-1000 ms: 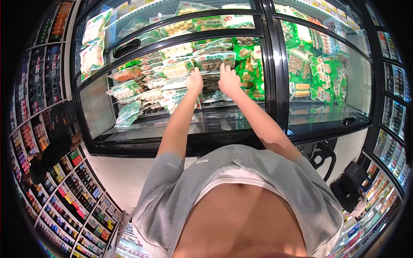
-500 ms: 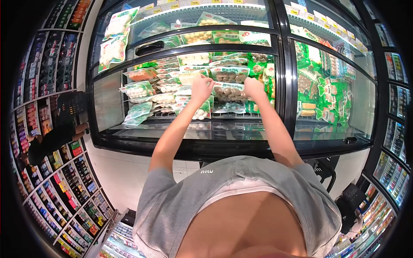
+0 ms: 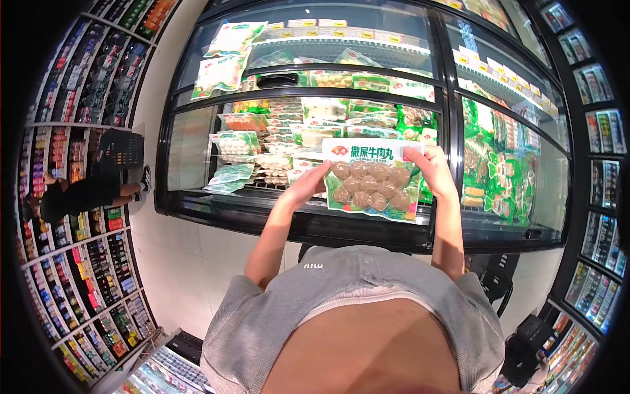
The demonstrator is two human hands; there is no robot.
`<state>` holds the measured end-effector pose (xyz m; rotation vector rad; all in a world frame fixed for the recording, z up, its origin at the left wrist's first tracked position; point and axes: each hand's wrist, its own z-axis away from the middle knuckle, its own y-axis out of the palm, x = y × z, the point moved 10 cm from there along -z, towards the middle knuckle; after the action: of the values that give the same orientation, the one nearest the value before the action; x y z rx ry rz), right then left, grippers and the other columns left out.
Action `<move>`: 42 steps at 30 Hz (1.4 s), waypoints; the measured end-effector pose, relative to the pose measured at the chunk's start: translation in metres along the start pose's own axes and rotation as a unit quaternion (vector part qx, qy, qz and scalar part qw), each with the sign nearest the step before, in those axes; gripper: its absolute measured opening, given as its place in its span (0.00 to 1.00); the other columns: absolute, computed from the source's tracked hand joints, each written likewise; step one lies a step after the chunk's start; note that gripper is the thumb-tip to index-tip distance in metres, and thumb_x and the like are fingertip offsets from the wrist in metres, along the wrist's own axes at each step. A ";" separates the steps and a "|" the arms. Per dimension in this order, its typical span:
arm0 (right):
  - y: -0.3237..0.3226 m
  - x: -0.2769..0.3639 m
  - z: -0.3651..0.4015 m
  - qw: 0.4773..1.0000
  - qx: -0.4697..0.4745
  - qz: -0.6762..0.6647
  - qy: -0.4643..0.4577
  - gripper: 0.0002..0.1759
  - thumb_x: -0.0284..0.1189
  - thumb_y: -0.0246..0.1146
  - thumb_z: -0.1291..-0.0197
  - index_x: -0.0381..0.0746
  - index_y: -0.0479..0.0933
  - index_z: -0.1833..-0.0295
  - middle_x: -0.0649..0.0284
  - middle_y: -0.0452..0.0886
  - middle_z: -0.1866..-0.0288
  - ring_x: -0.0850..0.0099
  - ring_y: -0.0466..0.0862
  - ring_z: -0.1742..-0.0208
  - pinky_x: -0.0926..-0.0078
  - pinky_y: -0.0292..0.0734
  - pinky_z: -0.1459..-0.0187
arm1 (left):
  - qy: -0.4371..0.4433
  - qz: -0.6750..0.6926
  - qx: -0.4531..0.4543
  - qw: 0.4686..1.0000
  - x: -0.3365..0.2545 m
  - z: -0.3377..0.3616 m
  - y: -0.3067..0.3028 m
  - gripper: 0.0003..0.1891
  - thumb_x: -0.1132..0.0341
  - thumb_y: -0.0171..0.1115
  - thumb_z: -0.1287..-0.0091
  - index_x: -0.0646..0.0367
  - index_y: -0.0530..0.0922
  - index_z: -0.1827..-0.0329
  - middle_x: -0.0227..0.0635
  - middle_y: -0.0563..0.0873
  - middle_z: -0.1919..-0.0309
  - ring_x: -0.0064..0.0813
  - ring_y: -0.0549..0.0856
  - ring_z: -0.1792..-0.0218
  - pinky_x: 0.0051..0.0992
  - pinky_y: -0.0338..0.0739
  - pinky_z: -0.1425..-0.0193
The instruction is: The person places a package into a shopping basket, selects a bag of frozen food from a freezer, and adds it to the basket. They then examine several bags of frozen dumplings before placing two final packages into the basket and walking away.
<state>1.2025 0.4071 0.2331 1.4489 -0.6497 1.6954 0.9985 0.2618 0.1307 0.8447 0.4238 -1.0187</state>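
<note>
A flat clear bag of brown meatballs (image 3: 373,185), with a white and green header, is held up in front of the open freezer section, its printed face toward me. My right hand (image 3: 430,169) grips its upper right corner, thumb on the front. At the bag's left edge is my left hand (image 3: 308,186), fingers closed against the side and partly hidden behind it. Beyond the bag, stacked packs of white balls (image 3: 235,142) and other green-labelled packs lie in the freezer.
The freezer's black front edge (image 3: 262,223) runs before me. Two white packs (image 3: 220,71) lie on the glass at upper left. A dark upright divider (image 3: 453,131) stands right of the bag. A person in black (image 3: 82,199) is by the left shelves.
The meatball bag has come up out of the freezer toward me, held by both hands. My view has shifted, so the freezer appears further right and tilted.
</note>
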 end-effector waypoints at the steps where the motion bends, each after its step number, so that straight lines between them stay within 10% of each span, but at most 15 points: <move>1: 0.001 -0.007 -0.007 1.000 -0.015 -0.021 -0.004 0.09 0.30 0.63 0.39 0.35 0.82 0.64 0.69 0.82 0.67 0.84 0.77 0.63 0.83 0.69 0.56 | -0.012 0.077 0.011 0.997 -0.003 0.011 0.004 0.24 0.55 0.57 0.31 0.63 0.70 0.39 0.33 0.80 0.50 0.21 0.78 0.49 0.25 0.72 0.46; 11: 0.110 -0.022 -0.104 0.958 0.022 -0.276 0.078 0.21 0.40 0.54 0.32 0.35 0.69 0.43 0.60 0.79 0.51 0.74 0.81 0.55 0.72 0.81 0.55 | 0.248 0.082 -0.047 0.964 -0.140 0.031 -0.086 0.17 0.62 0.59 0.32 0.59 0.75 0.44 0.27 0.82 0.55 0.13 0.79 0.58 0.17 0.72 0.58; 23: 0.120 0.008 -0.283 0.992 -0.030 0.104 -0.069 0.20 0.37 0.58 0.36 0.30 0.73 0.49 0.68 0.76 0.69 0.81 0.72 0.70 0.82 0.69 0.66 | 0.235 -0.144 -0.137 0.951 -0.253 -0.043 -0.162 0.12 0.63 0.57 0.33 0.60 0.74 0.52 0.29 0.79 0.72 0.16 0.77 0.82 0.19 0.74 0.79; 35: 0.111 -0.012 -0.349 0.981 -0.104 0.160 -0.031 0.27 0.42 0.63 0.41 0.29 0.75 0.48 0.60 0.82 0.65 0.78 0.78 0.67 0.79 0.72 0.65 | 0.282 -0.025 -0.152 0.947 -0.282 -0.084 -0.192 0.31 0.78 0.60 0.42 0.72 0.57 0.36 0.44 0.82 0.64 0.28 0.85 0.67 0.24 0.83 0.61; 42: 0.115 0.023 -0.290 0.924 -0.203 0.256 -0.199 0.31 0.45 0.63 0.42 0.32 0.71 0.42 0.51 0.80 0.52 0.68 0.81 0.52 0.71 0.75 0.53 | 0.380 -0.323 -0.239 0.833 -0.283 -0.052 -0.160 0.27 0.71 0.65 0.44 0.59 0.68 0.40 0.49 0.73 0.43 0.30 0.81 0.52 0.28 0.77 0.53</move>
<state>0.9441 0.5806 0.2061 1.3940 -1.6197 1.5008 0.7257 0.4229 0.2207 0.6169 1.6688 -1.0729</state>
